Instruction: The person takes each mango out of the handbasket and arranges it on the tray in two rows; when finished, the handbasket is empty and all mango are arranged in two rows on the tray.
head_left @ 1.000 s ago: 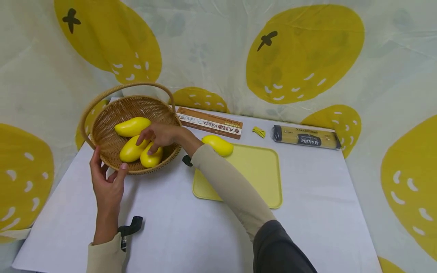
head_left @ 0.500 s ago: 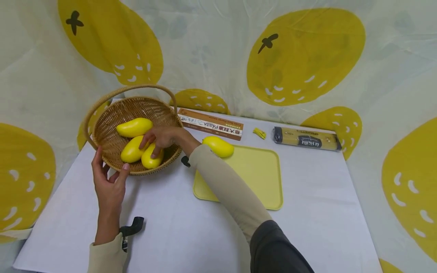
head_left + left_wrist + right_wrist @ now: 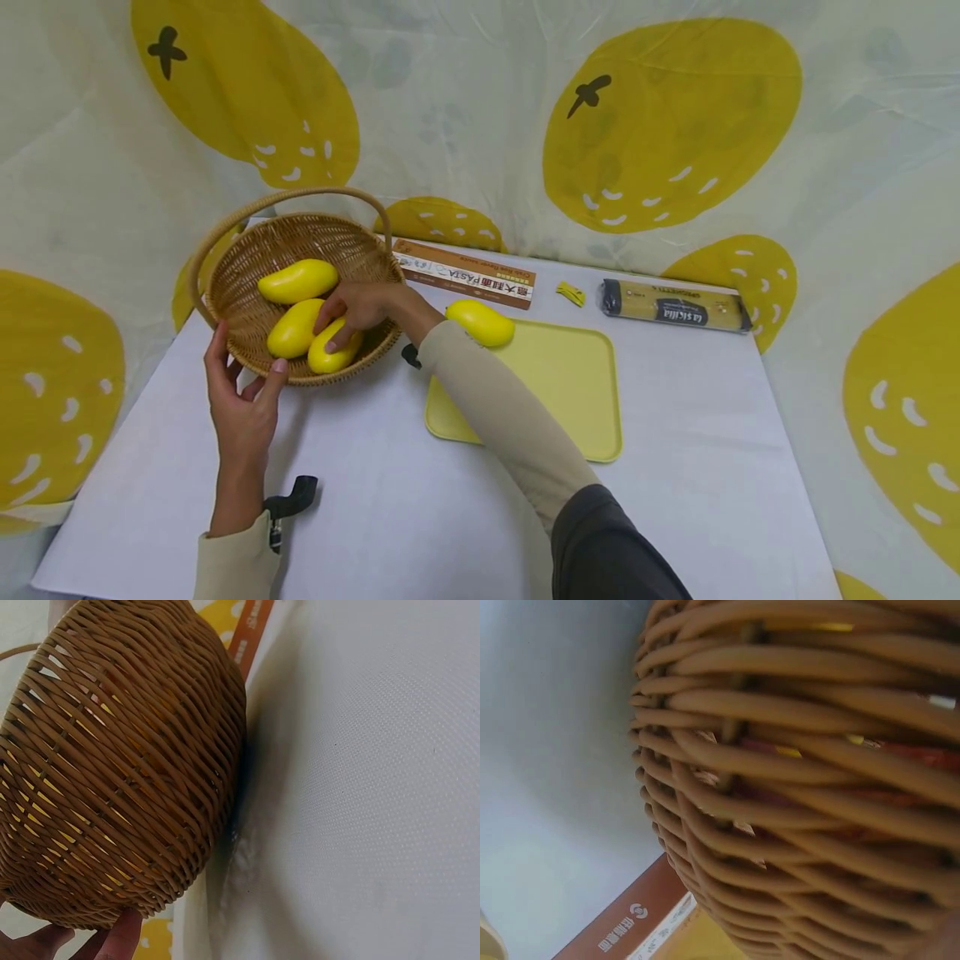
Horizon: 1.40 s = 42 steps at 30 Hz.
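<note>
A wicker basket (image 3: 352, 237) with a tall handle stands tilted toward me at the left of the table. My left hand (image 3: 243, 412) holds its near rim, thumb on the edge; the left wrist view shows fingers (image 3: 124, 937) against the woven wall (image 3: 127, 757). Inside lie a mango (image 3: 298, 281) at the back, another mango (image 3: 292, 330) in the middle and a third mango (image 3: 327, 357) at the front. My right hand (image 3: 363, 304) reaches in and grips the front mango, thumb on its near side. Basket weave (image 3: 817, 765) mostly hides this hand in the right wrist view.
On a yellow tray's (image 3: 562, 392) back left corner rests one more mango (image 3: 482, 323). Behind are a pasta box (image 3: 465, 275), a small yellow bundle (image 3: 570, 292) and a spaghetti packet (image 3: 675, 305). A fruit-print curtain (image 3: 465, 108) hangs at the table's back.
My right hand has lowered onto the front mango and its fingers have closed round it, tipping it slightly. The left hand keeps its hold on the basket rim.
</note>
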{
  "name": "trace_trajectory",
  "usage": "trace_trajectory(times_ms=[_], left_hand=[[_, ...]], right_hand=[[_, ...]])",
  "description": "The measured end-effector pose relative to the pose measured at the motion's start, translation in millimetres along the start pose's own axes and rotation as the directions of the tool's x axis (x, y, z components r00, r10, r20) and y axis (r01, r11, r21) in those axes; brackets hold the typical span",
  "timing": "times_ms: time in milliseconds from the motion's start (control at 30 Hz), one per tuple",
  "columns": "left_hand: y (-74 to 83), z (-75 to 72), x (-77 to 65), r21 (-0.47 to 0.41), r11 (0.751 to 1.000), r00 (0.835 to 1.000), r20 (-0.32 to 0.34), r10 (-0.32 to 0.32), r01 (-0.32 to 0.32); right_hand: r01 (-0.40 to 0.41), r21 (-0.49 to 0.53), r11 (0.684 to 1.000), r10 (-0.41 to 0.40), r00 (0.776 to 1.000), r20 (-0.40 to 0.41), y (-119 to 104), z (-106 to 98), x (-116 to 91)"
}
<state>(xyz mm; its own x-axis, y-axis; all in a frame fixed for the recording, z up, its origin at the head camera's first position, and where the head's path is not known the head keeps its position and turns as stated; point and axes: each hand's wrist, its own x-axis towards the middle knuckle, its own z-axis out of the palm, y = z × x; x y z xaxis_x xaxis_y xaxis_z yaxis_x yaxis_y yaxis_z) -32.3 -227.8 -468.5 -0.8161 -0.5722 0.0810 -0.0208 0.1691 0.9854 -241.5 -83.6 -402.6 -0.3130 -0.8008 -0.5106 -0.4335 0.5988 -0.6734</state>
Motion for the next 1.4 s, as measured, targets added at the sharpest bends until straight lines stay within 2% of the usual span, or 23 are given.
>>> trace_trajectory(times_ms=[367, 700, 967, 1267, 1400], left_hand=[[0.6, 0.3, -0.4, -0.002, 1.000, 1.000, -0.001, 0.003, -0.003], [2.8, 0.8, -0.2, 0.035, 0.999, 1.000, 0.010, 0.008, -0.009], [4.9, -0.1, -1.2, 0.062, 0.998, 1.000, -0.005, -0.008, 0.008], [5.2, 0.1, -2.1, 0.035, 0.999, 0.999, -0.008, -0.034, 0.034], [4.9, -1.9, -0.8, 0.037, 0.999, 0.999, -0.007, -0.034, 0.035]], right_hand=[[0.032, 0.025, 0.999, -0.033, 0.999, 0.035, 0.8, 1.1, -4.1], [0.026, 0.034, 0.999, -0.028, 0.999, 0.041, 5.7, 2.4, -4.9], [0.114, 0.045, 0.992, -0.115, 0.993, 0.008, 2.9, 7.6, -6.8], [0.262, 0.078, 0.962, -0.252, 0.961, -0.115, 2.9, 10.3, -16.6], [0.336, 0.077, 0.939, -0.315, 0.927, -0.204, 3.4, 10.9, -19.1]])
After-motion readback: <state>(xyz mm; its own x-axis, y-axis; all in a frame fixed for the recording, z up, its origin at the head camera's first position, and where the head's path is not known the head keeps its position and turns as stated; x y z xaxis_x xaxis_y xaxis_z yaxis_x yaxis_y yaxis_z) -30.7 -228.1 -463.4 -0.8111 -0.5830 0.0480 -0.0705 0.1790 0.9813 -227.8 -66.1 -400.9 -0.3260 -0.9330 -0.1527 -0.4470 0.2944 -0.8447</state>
